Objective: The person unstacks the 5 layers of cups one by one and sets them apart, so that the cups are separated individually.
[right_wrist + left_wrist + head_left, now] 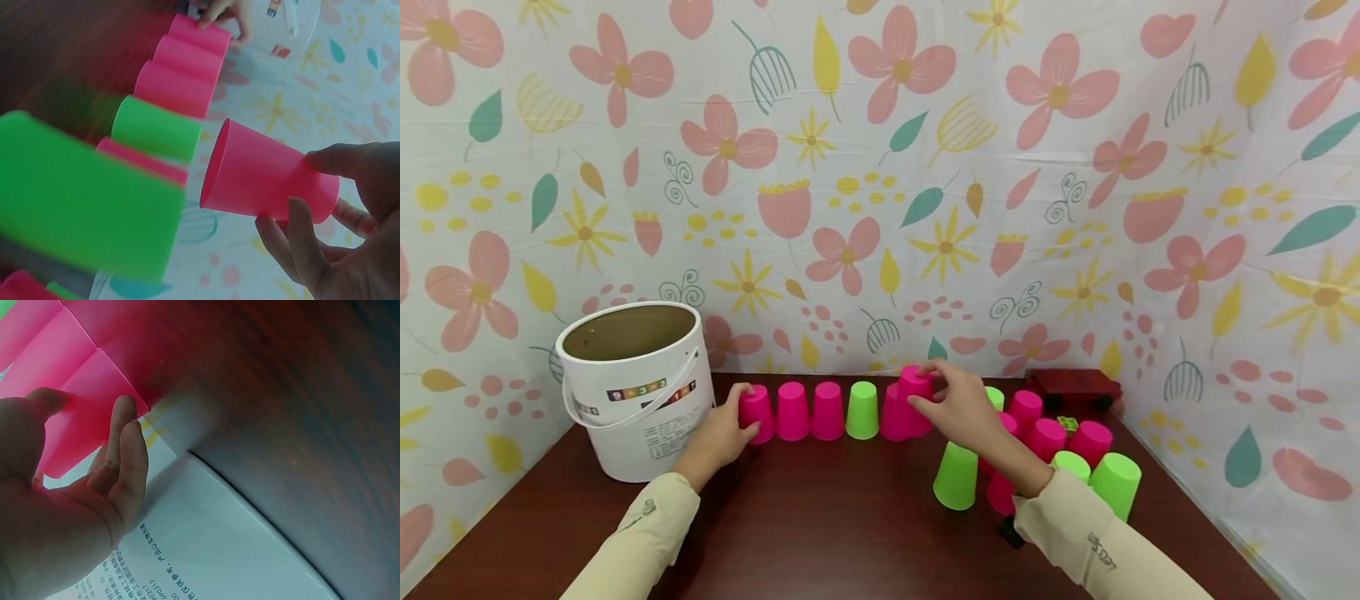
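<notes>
My left hand point(718, 435) holds the leftmost pink cup point(760, 417) of a row of upside-down cups, thumb on one side and fingers on the other. In the right wrist view, my right hand point(350, 231) grips another pink cup point(269, 172) near its closed end, off the table. Partly hidden behind that raised cup is a pink cup point(890, 421) at the row's right end. Between the two hands stand a pink cup point(792, 412), a second pink cup point(827, 412) and a green cup point(862, 411).
A white bucket point(677, 417) with a handle stands left of the row. Several pink and green cups cluster on the right, among them a green cup point(957, 477) below my right hand and a green cup point(1116, 483). A red toy vehicle point(1075, 390) sits near the patterned backdrop.
</notes>
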The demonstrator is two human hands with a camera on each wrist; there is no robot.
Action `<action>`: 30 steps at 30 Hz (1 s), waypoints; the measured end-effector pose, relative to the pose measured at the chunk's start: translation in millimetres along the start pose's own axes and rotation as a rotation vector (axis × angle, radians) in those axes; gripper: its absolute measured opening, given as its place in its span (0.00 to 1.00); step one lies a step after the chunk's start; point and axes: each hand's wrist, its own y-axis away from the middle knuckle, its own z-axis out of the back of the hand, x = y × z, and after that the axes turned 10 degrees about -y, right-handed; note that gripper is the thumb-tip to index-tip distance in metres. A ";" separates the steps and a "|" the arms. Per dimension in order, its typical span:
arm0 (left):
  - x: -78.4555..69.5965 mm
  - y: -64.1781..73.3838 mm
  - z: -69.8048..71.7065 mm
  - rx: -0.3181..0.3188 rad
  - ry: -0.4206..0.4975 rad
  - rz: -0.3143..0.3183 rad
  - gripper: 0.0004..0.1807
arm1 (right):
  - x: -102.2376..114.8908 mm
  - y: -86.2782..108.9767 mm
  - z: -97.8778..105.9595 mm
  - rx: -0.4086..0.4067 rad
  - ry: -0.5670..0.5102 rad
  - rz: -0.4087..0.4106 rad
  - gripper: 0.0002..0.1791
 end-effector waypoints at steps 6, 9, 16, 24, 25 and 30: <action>-0.2 1.3 2.2 -0.006 -0.003 0.003 0.32 | -18.9 1.1 18.2 -0.042 0.054 -0.018 0.22; -1.3 2.3 2.9 -0.005 -0.011 0.004 0.32 | -27.8 1.2 24.1 -0.047 0.068 -0.026 0.22; -3.4 3.6 3.4 0.014 -0.011 0.006 0.33 | -44.5 0.9 32.3 -0.029 0.113 -0.039 0.19; -0.7 1.7 2.8 0.004 -0.014 0.009 0.33 | -60.1 0.0 32.7 0.103 0.132 -0.140 0.18; -0.5 1.4 2.7 0.008 -0.014 0.011 0.33 | -61.9 -0.1 32.2 0.116 0.131 -0.150 0.18; 0.0 0.7 1.5 0.024 -0.015 0.017 0.33 | -69.6 -1.0 30.3 0.167 0.139 -0.181 0.18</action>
